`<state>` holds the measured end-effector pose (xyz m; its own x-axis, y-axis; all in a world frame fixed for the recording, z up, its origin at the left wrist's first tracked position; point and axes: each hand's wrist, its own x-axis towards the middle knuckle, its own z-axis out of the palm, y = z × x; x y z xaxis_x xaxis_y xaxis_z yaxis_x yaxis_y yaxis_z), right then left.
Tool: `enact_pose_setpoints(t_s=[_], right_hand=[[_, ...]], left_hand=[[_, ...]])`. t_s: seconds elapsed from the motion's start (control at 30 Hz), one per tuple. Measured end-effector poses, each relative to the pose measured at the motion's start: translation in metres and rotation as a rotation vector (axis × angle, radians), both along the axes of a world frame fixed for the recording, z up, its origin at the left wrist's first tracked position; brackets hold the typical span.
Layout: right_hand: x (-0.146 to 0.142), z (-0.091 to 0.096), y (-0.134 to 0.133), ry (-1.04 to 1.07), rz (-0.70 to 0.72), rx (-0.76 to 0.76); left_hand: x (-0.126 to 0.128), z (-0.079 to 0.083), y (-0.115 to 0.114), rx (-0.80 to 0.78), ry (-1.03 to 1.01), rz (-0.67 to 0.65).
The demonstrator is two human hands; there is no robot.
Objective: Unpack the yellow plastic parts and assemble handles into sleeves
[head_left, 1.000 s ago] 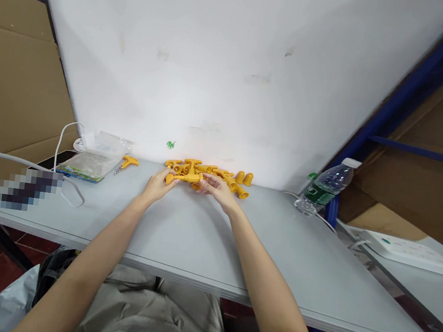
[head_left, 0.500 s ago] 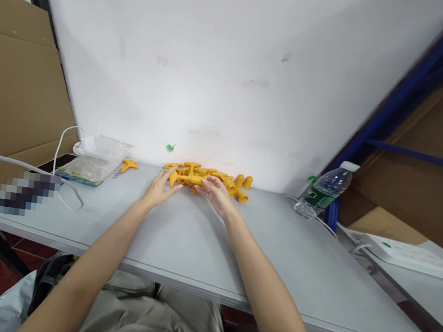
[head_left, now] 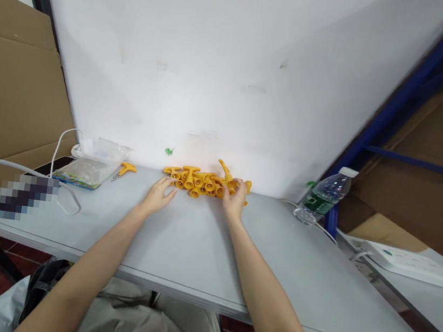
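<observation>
Several yellow plastic corkscrews (head_left: pixel 197 183) with T-shaped handles and bell-shaped cups lie piled against the wall, many cup openings facing me. My right hand (head_left: pixel 235 200) is closed around a yellow corkscrew (head_left: pixel 226 173) at the pile's right side, its handle tilted up and to the left; the fingers partly hide its cup. At the left end of the pile, my left hand (head_left: pixel 157 194) is open, thumb and fingers apart, with nothing in it. Farther left, a yellow T-handle with a metal spiral (head_left: pixel 123 170) lies by itself on the grey table (head_left: pixel 191 238).
A clear plastic bag (head_left: pixel 93 165) lies at the left, near a white cable (head_left: pixel 33 167) and a blurred-out dark object (head_left: pixel 23 197). On the right stand a tilted water bottle (head_left: pixel 326 193) and a white power strip (head_left: pixel 412 264). A white wall (head_left: pixel 224 79) closes off the back.
The corkscrew held level between both hands has left the space in front of the pile. My right hand has shifted right with a corkscrew now tilted upward; my left hand has let go.
</observation>
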<state>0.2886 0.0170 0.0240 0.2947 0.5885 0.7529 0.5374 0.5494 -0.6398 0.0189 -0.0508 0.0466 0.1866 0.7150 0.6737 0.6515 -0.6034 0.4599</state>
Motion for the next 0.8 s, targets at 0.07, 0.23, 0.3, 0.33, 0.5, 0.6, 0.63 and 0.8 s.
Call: enact_pose_setpoints(t_s=[0.07,0.23,0.3,0.33,0.5,0.6,0.63,0.8], right_hand=[[0.002,-0.007,0.006,-0.090,-0.027,0.020],[0.001,-0.013,0.010,-0.239,0.018,-0.057],[-0.001,-0.014,0.007,-0.287,0.043,-0.120],[-0.001,-0.014,0.005,-0.298,0.045,-0.155],[-0.002,-0.015,-0.005,-0.297,0.029,-0.221],[0.000,-0.015,-0.006,-0.233,0.014,-0.210],[0.001,-0.015,-0.006,-0.195,0.006,-0.208],[0.008,-0.014,-0.004,0.070,-0.034,-0.121]], left_hand=[[0.000,-0.001,0.000,-0.008,0.012,0.000],[0.000,-0.003,0.002,-0.023,0.042,0.006],[-0.001,-0.004,0.003,-0.040,0.048,0.006],[-0.001,-0.004,0.003,-0.052,0.050,0.006],[-0.001,-0.006,0.004,-0.102,0.053,0.008],[-0.001,-0.007,0.005,-0.113,0.042,0.002],[-0.001,-0.007,0.005,-0.114,0.037,0.000],[0.000,-0.008,0.003,-0.156,0.040,-0.008]])
